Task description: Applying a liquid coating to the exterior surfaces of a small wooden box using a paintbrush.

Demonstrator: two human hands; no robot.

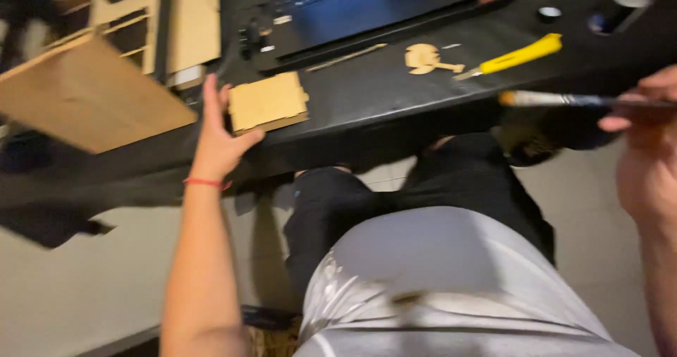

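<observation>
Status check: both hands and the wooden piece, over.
Left hand gripping square wooden piece at desk edge. Right hand holding paintbrush. Nothing between them.

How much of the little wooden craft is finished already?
Looks done: one small cut-out wooden piece lies on the black table, beside a yellow-handled knife. In hand: the left hand grips the edge of a square wooden piece at the table's edge, and the right hand holds a paintbrush in the air. Probably left: the square piece shows no paint or glue, though the picture is blurry.
</observation>
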